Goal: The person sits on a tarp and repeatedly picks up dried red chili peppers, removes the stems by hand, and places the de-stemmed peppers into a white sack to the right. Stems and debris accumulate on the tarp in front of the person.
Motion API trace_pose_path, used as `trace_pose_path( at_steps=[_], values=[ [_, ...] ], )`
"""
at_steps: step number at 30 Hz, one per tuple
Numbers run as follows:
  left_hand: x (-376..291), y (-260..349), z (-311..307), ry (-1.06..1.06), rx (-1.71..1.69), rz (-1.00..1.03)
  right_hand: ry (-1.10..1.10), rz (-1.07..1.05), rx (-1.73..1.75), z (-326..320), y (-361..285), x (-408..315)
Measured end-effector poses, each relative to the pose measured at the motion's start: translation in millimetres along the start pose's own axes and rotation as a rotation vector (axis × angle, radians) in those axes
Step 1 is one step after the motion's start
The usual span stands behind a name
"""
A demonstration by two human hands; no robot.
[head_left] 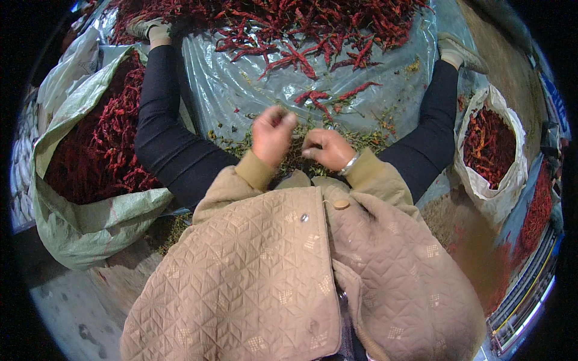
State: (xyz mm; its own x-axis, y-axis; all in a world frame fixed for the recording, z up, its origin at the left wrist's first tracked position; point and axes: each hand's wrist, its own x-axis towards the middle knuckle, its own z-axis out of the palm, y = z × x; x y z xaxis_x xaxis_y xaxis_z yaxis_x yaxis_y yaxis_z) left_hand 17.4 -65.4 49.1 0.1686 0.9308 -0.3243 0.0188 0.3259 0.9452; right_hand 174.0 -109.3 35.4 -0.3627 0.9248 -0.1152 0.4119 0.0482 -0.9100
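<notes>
My left hand (pixel 274 134) is raised with its fingers curled, slightly blurred. To its right, my right hand (pixel 328 148) has thumb and forefinger bent towards each other; a metal bracelet (pixel 350 164) circles its wrist. Whether either hand pinches anything cannot be told. Both are over a pile of green chili stems and scraps (pixel 368 141) between my legs. Just beyond the hands, a few dried red chilies (pixel 316 96) lie on a clear plastic sheet (pixel 216 85). Farther out on the sheet is a large heap of dried red chilies (pixel 352 20).
At left stands a wide woven sack (pixel 113 221) of dried red chilies. A smaller white sack (pixel 485 194) of chilies stands at right. My outstretched legs flank the sheet. More red chilies (pixel 535 216) lie on the ground at far right, near a metal-edged frame.
</notes>
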Motion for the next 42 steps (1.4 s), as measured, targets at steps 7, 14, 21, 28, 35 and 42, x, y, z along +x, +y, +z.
trace_pose_path(
  at_steps=[7, 14, 21, 28, 35, 42],
  values=[
    [20.2, -36.7, -29.1, -0.491, 0.877, 0.083, 0.464, 0.126, -0.193, -36.2, 47.9, 39.8],
    [46.9, -35.6, -21.0, -0.159, 0.533, 0.133, 0.255, 0.256, -0.409, -35.4, 60.7, 61.8],
    [25.7, -16.6, 25.4, -0.276, -0.081, -0.064, 0.336, 0.271, 0.630, -26.4, 24.4, 41.7],
    [7.1, -13.9, 13.7, -0.474, 0.738, 0.350, 0.116, 0.204, 0.340, -28.4, 9.1, 19.3],
    [2.9, -3.5, 9.5, -0.728, 0.350, -0.269, 0.265, -0.053, -0.069, -14.2, -2.0, -8.9],
    [9.4, 3.4, 12.5, -0.753, 0.106, -0.386, 0.506, 0.170, 0.053, -72.9, -19.3, -25.6]
  ],
)
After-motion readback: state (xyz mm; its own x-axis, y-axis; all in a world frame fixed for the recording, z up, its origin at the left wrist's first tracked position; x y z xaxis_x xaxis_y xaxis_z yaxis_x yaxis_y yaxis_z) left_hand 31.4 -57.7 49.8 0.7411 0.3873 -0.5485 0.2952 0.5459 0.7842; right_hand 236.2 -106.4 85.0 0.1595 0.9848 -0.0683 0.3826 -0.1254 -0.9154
